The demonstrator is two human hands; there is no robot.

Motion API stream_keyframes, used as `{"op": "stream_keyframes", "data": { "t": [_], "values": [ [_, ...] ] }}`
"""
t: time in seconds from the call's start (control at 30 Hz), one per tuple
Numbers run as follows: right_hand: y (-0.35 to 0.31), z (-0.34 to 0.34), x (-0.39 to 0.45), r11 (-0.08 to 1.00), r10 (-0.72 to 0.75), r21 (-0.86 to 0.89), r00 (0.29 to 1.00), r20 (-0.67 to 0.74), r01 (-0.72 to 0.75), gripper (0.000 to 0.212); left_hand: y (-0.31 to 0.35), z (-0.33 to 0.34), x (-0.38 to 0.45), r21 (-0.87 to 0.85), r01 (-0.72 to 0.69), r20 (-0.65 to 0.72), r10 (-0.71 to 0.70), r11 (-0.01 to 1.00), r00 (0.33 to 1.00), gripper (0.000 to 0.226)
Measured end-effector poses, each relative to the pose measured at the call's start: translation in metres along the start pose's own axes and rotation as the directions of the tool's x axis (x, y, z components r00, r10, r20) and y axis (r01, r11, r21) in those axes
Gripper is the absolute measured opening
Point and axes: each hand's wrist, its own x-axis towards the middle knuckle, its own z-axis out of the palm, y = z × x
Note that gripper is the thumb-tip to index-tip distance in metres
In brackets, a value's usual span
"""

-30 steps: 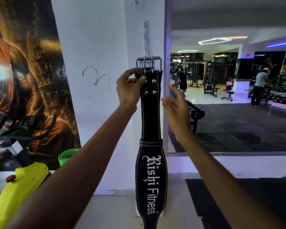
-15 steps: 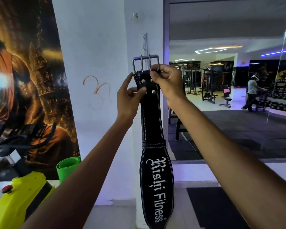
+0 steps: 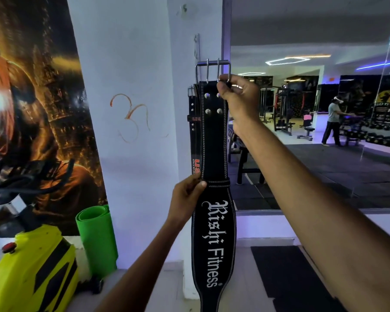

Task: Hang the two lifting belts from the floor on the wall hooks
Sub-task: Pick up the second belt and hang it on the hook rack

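A black lifting belt (image 3: 214, 143) with white "Rishi Fitness" lettering hangs straight down in front of the white pillar. Its steel buckle (image 3: 212, 68) is at the top, level with the metal hook strip (image 3: 197, 49) on the pillar. My right hand (image 3: 237, 95) grips the belt's top right corner at the buckle. My left hand (image 3: 186, 197) pinches the belt's left edge at the stitched loop, halfway down. A second black belt (image 3: 194, 131) with red lettering hangs against the pillar right behind the first one. The hook itself is hidden.
A large wall mirror (image 3: 324, 109) fills the right side and reflects gym machines and a person. A rolled green mat (image 3: 97, 237) leans at the pillar's foot beside a yellow exercise bike (image 3: 32, 273). A black floor mat (image 3: 284, 278) lies at the lower right.
My left hand has slid from the belt's top down to its stitched loop. My right hand came in and took the buckle end. The second belt behind has come into sight.
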Motion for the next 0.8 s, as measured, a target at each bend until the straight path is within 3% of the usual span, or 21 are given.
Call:
{"op": "stream_keyframes", "data": {
  "t": [0.1,0.4,0.63,0.8],
  "values": [
    [0.002,-0.002,0.000,1.000,0.005,-0.007,1.000,-0.011,-0.006,0.024,-0.018,0.004,-0.013,0.013,0.024,0.015,-0.025,1.000,1.000,0.026],
    [-0.005,-0.007,0.010,0.999,-0.017,-0.028,1.000,-0.025,0.017,0.023,-0.076,-0.007,-0.056,0.292,0.152,0.157,-0.204,0.944,0.966,0.020],
    [-0.004,-0.001,0.007,0.999,-0.012,-0.030,1.000,0.021,0.013,0.021,-0.021,0.003,-0.003,0.153,0.025,0.033,-0.031,0.988,0.999,0.011],
    [-0.010,-0.006,0.012,0.999,-0.028,-0.023,1.000,-0.004,0.028,0.022,-0.031,0.005,-0.012,0.127,0.083,0.066,-0.092,0.988,0.994,0.008]
  ]
}}
